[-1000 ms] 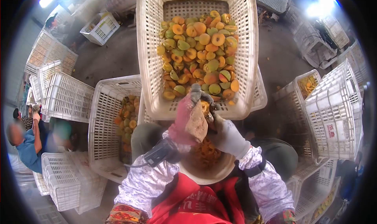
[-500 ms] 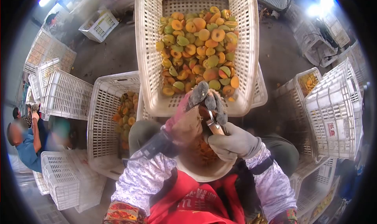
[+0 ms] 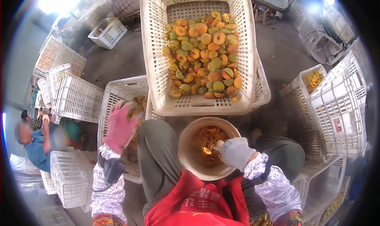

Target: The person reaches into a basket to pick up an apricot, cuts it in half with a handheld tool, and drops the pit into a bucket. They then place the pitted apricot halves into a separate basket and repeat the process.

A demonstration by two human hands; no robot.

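Note:
My left hand [image 3: 120, 127], in a pink glove with grimy grey fingertips, is over the left crate [image 3: 118, 85] of fruit. Motion smears its fingers, so I cannot tell if they hold fruit. My right hand [image 3: 236, 152], in a pale grey glove, is closed around a small pale-handled metal tool [image 3: 215, 146] above a white bucket [image 3: 185, 137]. A yellow-orange bit of fruit [image 3: 206, 150] shows at the tool's head. Orange fruit scraps [image 3: 206, 135] lie inside the bucket, which stands between my knees.
Straight ahead, a large white crate [image 3: 152, 67] holds many halved apricots [image 3: 202, 55], resting on another crate [image 3: 262, 83]. Stacked crates [image 3: 77, 97] stand at left, near a seated person in blue [image 3: 37, 146]. More crates [image 3: 336, 107] line the right side.
My left hand has left the right hand and swung left over the left crate. My right hand has lowered with the tool over the bucket, whose inside now shows more.

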